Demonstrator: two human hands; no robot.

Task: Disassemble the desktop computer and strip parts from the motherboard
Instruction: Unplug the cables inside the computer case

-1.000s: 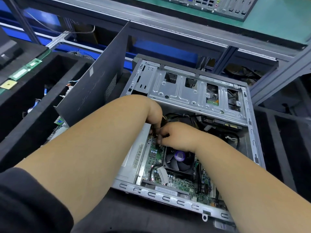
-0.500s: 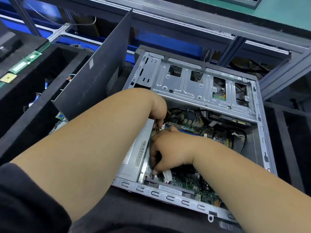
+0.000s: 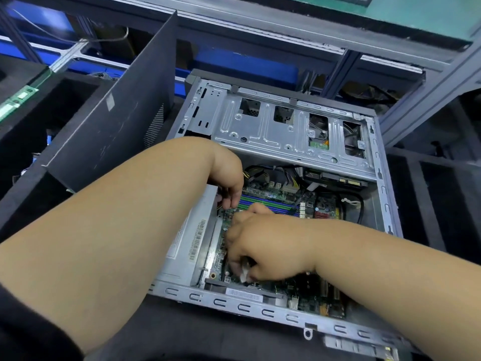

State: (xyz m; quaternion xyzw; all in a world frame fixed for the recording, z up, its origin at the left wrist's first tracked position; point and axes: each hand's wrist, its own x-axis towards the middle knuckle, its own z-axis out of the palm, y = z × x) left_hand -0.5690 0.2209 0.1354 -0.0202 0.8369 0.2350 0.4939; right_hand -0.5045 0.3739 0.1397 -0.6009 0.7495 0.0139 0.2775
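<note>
The open desktop case (image 3: 260, 312) lies on its side with the green motherboard (image 3: 307, 299) exposed. My right hand (image 3: 263, 246) reaches over the board's lower left part and pinches a white connector (image 3: 244, 275) between thumb and fingers. My left hand (image 3: 229, 181) points down at the board's upper left corner, beside the silver power supply (image 3: 186, 248). Its fingers curl round yellow wires (image 3: 218, 201). Blue and green memory slots (image 3: 270, 204) show between the hands. My right hand hides the fan.
A metal drive cage (image 3: 273, 131) covers the case's far half, with black cables (image 3: 360, 207) below it at the right. The removed dark side panel (image 3: 112, 126) leans at the left. Black foam bins (image 3: 31, 142) flank the case. A shelf frame (image 3: 286, 35) runs behind.
My right hand moved from the cables near the left hand down toward the case's near edge and took hold of the white connector. The left hand stayed by the wires.
</note>
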